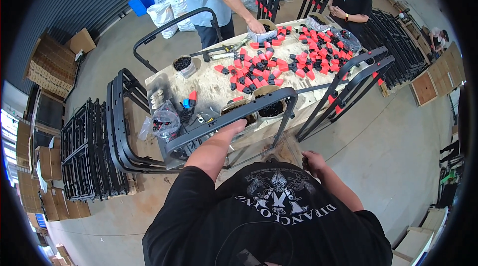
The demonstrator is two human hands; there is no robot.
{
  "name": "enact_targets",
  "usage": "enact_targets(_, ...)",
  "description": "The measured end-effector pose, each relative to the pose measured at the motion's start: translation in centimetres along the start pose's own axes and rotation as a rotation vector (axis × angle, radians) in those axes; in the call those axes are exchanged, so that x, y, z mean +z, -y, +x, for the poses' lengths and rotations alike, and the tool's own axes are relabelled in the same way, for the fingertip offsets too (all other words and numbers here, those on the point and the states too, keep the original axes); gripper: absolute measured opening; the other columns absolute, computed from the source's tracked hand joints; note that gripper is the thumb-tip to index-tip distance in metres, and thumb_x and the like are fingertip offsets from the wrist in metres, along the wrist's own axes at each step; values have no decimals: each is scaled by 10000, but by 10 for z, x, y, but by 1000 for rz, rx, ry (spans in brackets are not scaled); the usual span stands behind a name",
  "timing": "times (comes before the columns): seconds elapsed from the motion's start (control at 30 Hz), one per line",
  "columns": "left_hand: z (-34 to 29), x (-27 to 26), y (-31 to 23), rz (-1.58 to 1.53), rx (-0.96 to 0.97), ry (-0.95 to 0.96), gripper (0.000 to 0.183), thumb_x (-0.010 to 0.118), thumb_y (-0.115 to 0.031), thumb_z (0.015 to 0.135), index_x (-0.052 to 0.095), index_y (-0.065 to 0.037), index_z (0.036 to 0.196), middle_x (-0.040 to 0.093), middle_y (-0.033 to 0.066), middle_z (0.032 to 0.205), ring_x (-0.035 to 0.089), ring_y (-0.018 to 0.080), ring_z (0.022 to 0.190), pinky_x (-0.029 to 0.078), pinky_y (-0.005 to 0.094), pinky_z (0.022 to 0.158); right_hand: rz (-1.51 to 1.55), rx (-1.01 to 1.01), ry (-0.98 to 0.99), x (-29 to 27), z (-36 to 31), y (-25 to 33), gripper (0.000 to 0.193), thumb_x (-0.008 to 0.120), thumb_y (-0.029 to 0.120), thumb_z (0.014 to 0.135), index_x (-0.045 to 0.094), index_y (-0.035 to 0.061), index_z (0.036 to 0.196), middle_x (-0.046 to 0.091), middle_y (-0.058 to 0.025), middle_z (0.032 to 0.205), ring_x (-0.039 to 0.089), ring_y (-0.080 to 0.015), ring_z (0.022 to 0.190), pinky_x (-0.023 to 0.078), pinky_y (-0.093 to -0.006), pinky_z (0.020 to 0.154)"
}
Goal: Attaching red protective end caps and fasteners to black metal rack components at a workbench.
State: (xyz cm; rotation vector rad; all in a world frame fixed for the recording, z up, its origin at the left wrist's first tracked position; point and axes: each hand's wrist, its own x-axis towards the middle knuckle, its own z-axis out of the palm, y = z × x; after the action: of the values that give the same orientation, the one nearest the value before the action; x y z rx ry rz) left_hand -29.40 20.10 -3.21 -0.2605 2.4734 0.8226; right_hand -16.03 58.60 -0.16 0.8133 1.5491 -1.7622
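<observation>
Left hand [238,125] grasps a black frame [234,115]; right hand [312,160] clenched, empty. At 12 o'clock, tubs [184,65] of black parts sit on the table [209,84]; concrete floor [393,151].

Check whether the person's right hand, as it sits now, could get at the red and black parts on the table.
Probably not without moving: the right hand hangs low by the body, and the black metal frame stands between it and the red and black parts.

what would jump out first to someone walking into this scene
The spread of red and black clips scattered over the far half of the plywood table catches the eye first. Next is the dark curved metal frame along the table's near edge, with the left hand reaching up against it while the right hand hangs lower, closed and apart from the frame. Stacks of similar black frames stand left of the table.
</observation>
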Motion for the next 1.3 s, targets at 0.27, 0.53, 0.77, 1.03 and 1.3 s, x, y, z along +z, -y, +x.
enact_targets(0.27,3,-4,-31,358,110,-163,483,521,-375,936,608,-101,1324,663,228,1218,629,352,1178,505,443,997,20,33,-134,-41,-31,-18,161,618,206,944,522,83,902,499,-37,702,493,-180,585,397,-337,517)
enact_targets(0.53,38,11,-29,298,192,-136,472,512,-382,949,612,-104,1317,661,217,1232,628,343,1184,504,438,1000,38,21,-248,-72,-56,-33,183,607,224,963,503,105,872,479,-18,681,473,-169,578,392,-327,503)
enact_targets(0.77,65,20,-23,271,232,-108,463,503,-388,960,615,-106,1311,659,208,1245,627,335,1189,503,433,1003,20,65,-256,-83,-48,-34,164,604,221,965,515,110,882,475,-12,672,471,-161,568,392,-328,495)
enact_targets(1.03,43,4,-14,161,156,-147,421,474,-394,992,650,-115,1253,664,184,1251,629,326,1188,505,428,995,15,77,-197,-68,-16,-11,171,613,218,954,518,95,881,486,-21,678,477,-171,564,399,-337,504)
enact_targets(1.3,0,-4,25,32,330,-555,315,585,-320,932,721,-38,966,715,209,942,684,410,928,553,471,815,-42,9,-7,3,12,26,189,621,240,953,527,97,871,485,-14,686,463,-166,562,395,-338,510)
